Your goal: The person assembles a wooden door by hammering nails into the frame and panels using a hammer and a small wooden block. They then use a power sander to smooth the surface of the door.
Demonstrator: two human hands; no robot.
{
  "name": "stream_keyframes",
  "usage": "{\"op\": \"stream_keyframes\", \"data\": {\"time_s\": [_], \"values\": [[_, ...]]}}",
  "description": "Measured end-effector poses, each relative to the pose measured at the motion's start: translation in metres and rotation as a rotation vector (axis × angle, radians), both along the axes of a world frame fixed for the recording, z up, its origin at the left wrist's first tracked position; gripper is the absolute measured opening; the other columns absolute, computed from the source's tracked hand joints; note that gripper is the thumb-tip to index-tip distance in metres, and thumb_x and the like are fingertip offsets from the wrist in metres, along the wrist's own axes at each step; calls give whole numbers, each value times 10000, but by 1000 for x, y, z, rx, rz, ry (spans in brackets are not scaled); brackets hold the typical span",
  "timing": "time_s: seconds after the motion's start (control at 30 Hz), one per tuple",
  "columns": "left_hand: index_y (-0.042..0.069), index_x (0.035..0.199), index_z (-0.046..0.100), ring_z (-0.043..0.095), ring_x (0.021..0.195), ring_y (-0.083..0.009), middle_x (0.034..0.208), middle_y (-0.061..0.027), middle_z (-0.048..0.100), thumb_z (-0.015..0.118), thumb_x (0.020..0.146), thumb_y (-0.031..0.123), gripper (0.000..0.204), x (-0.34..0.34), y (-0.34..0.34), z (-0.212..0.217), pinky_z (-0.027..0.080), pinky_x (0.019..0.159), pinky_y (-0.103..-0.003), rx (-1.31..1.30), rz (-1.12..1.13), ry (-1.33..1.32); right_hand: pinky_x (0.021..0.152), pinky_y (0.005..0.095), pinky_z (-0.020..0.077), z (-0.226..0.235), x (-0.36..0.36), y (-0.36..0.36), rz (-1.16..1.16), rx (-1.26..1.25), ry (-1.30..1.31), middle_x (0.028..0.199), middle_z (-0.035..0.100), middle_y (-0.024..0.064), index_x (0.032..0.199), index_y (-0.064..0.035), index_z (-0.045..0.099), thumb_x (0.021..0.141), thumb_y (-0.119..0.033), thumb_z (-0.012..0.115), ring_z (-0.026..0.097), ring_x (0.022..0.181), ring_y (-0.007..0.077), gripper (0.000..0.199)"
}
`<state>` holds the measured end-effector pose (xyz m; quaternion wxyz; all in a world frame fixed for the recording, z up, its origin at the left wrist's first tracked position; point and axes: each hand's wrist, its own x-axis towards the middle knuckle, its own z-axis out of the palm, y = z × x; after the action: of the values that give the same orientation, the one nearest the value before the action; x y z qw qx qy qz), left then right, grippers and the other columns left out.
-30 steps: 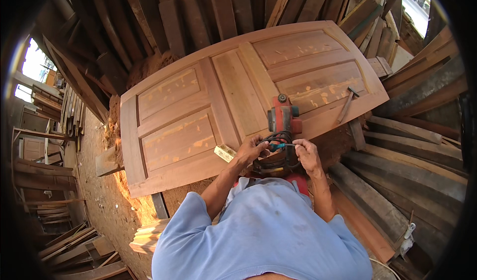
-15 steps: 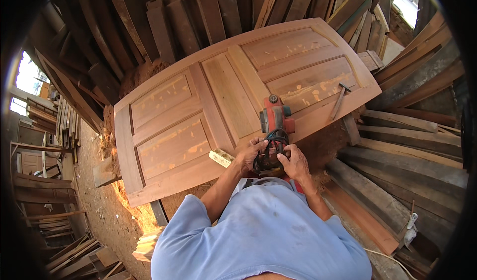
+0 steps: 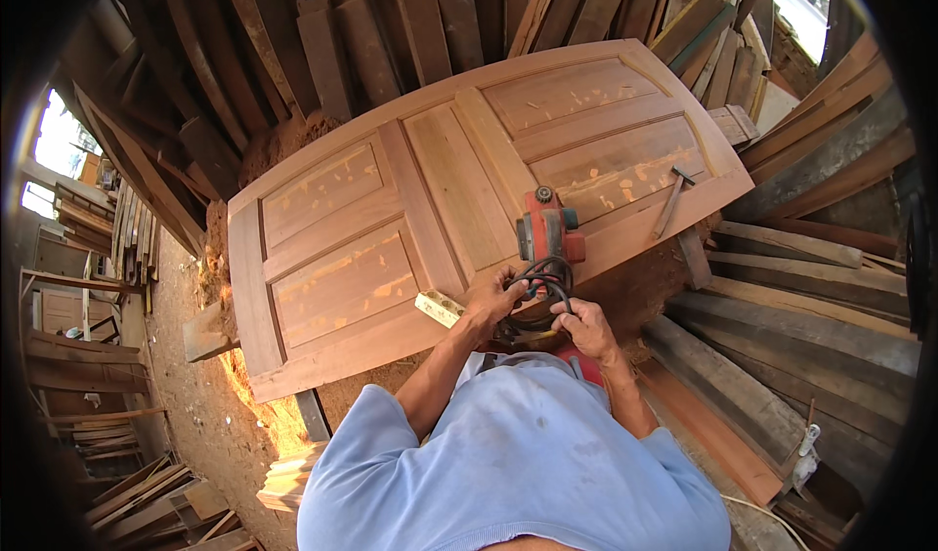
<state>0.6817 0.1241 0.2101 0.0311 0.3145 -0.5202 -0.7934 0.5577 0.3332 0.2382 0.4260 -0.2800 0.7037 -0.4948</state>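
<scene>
A red and black electric planer (image 3: 553, 231) stands at the near edge of a panelled wooden door (image 3: 459, 199). Black power cord (image 3: 553, 275) lies in loose loops over its near end. My left hand (image 3: 496, 295) closes on the cord loops from the left, fingers curled. On the right, my right hand (image 3: 588, 328) pinches a length of the same cord, a little apart from the tool. Beside my left wrist, a cream power strip (image 3: 440, 307) rests on the door's near edge. What lies under the coils is hidden.
A hammer (image 3: 672, 201) lies on the door's right part. Stacked planks (image 3: 791, 336) fill the right side, and upright boards (image 3: 420, 23) line the back. Wood blocks (image 3: 291, 478) sit low on the left, near a dirt floor (image 3: 200, 356) with debris.
My right hand has drawn slightly away to the right, pulling the cord into wider, looser loops. My left hand stays near the same place on the coils.
</scene>
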Motion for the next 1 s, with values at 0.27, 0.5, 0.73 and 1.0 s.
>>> {"op": "stream_keyframes", "data": {"time_s": [0.27,0.5,0.73,1.0], "values": [[-18,1262,593,655,890,-171,996,-102,702,674,1007,224,361,19,-23,-22,538,823,-322,-276,-47,-142,854,309,513,25,-14,68,-252,-407,-586,830,723,125,1064,97,721,939,-245,645,672,811,174,372],[2,1307,630,647,939,-208,1039,-98,705,688,954,229,424,26,-8,-19,523,876,-352,-497,-204,-61,881,332,508,31,-6,51,475,272,-130,875,746,104,1092,46,784,896,-241,720,668,829,207,354],[-5,1243,628,649,929,-239,990,-137,685,674,928,203,381,24,19,-3,523,849,-379,-774,-74,-293,908,358,507,-5,-27,108,-199,-547,-837,958,713,31,1035,-77,751,955,-266,733,656,1008,171,206],[-20,1319,528,649,972,-215,1051,-128,680,686,960,215,458,48,85,17,551,864,-347,-502,13,-150,833,320,523,-52,-37,143,-655,-227,-795,987,736,18,1132,-104,698,1023,-236,656,662,911,148,176]]}}
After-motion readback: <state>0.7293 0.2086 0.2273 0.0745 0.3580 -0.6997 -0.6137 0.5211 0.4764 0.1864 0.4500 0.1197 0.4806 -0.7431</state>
